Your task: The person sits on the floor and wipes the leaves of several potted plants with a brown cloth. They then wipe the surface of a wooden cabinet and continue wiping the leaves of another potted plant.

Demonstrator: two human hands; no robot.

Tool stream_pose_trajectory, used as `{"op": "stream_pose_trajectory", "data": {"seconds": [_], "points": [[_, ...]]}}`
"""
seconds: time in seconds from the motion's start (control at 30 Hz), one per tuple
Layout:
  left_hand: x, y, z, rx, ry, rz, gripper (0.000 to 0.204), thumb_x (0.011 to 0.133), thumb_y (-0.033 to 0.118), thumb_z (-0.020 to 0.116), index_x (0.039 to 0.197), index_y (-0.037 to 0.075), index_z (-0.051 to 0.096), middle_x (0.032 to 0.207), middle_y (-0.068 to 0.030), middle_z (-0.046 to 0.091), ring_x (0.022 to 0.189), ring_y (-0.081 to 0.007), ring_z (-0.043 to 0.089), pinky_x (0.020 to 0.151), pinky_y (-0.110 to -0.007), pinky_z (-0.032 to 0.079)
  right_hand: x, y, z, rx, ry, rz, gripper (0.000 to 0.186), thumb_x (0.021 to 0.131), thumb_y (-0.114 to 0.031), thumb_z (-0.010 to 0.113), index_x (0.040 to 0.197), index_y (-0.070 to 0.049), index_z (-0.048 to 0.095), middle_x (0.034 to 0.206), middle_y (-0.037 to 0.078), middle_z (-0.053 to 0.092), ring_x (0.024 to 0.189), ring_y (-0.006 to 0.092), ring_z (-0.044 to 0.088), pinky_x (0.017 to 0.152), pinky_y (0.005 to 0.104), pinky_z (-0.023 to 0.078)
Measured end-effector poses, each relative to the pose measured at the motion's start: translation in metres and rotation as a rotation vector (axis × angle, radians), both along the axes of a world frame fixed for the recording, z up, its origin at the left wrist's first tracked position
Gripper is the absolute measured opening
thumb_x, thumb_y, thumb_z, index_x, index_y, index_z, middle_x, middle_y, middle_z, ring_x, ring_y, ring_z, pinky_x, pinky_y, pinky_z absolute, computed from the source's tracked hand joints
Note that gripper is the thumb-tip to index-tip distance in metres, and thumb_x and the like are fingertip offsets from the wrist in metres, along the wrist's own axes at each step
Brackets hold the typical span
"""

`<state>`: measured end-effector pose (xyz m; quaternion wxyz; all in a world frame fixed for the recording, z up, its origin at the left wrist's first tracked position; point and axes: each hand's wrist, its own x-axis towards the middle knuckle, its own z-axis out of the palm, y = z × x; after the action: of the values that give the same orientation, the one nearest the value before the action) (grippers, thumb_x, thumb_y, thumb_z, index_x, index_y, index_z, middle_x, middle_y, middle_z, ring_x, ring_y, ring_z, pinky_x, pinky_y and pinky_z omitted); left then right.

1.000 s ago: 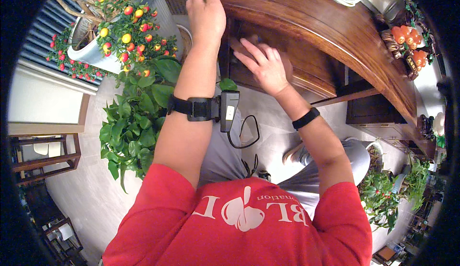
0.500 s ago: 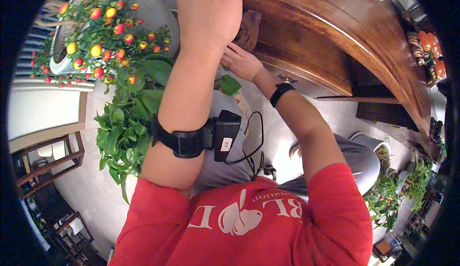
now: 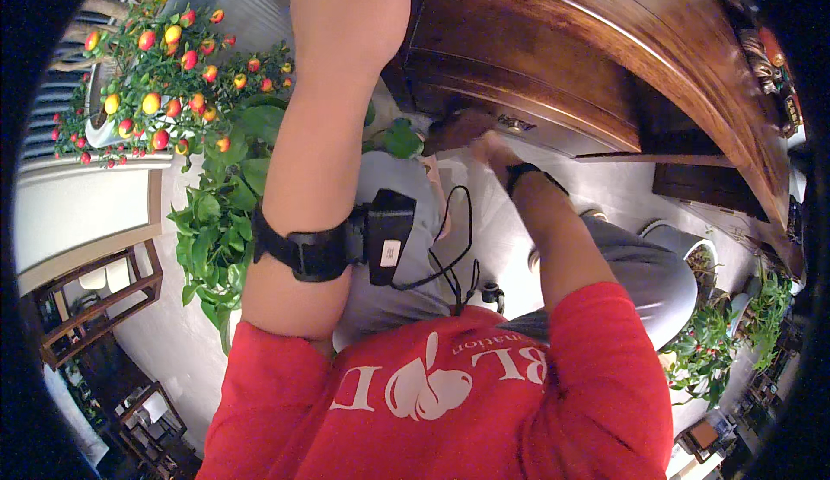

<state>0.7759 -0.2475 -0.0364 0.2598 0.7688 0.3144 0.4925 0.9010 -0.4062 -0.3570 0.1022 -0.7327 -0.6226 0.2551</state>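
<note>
My left hand (image 3: 350, 13) reaches up to the top edge, against the dark wooden cabinet (image 3: 553, 22); its fingers run out of the picture, so its grip is hidden. Lower down, my right hand (image 3: 491, 150) is smeared by motion in front of the cabinet's drawer front (image 3: 553, 126), near a metal drawer pull (image 3: 516, 123). A dark brown cloth (image 3: 458, 131) is bunched at its fingers and appears to be held there. Black straps are on both my arms; the left one carries a small black box (image 3: 391, 238) with a cable.
A potted shrub with red and yellow fruits (image 3: 173, 104) stands at the left, above a trailing green leafy plant (image 3: 212, 221). Wooden stools (image 3: 104, 298) stand at the lower left. Another potted plant (image 3: 705, 355) is at the right, beyond my bent knee.
My right hand has moved down and to the right, and the brown cloth has come down with it, baring the cabinet front. My left hand has shifted slightly left in the picture.
</note>
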Motion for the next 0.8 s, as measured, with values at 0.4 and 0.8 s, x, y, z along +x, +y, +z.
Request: {"op": "stream_pose_trajectory", "data": {"seconds": [0.4, 0.8], "points": [[0.006, -0.009, 0.007, -0.063, 0.129, 0.109, 0.063, 0.103, 0.051, 0.039, 0.138, -0.002, 0.044, 0.144, -0.0205, 0.035, 0.132, -0.0381, 0.039, 0.112, -0.045, 0.031, 0.000, -0.048, 0.017, -0.031, -0.510, 0.375, 0.032, 0.096, -0.020, 0.046, 0.124, -0.012, 0.058, 0.114, 0.013, 0.066, 0.105, 0.0287, 0.061, 0.096, 0.0406, 0.049], [0.012, -0.016, 0.008, -0.063, 0.135, 0.163, 0.064, 0.102, 0.053, 0.040, 0.140, 0.001, 0.043, 0.147, -0.0196, 0.032, 0.136, -0.0389, 0.035, 0.113, -0.046, 0.030, 0.100, -0.175, 0.005, 0.265, -0.503, -0.402, 0.023, 0.097, -0.021, 0.044, 0.108, -0.008, 0.060, 0.089, 0.020, 0.066, 0.077, 0.0401, 0.064, 0.071, 0.0489, 0.052]]}}
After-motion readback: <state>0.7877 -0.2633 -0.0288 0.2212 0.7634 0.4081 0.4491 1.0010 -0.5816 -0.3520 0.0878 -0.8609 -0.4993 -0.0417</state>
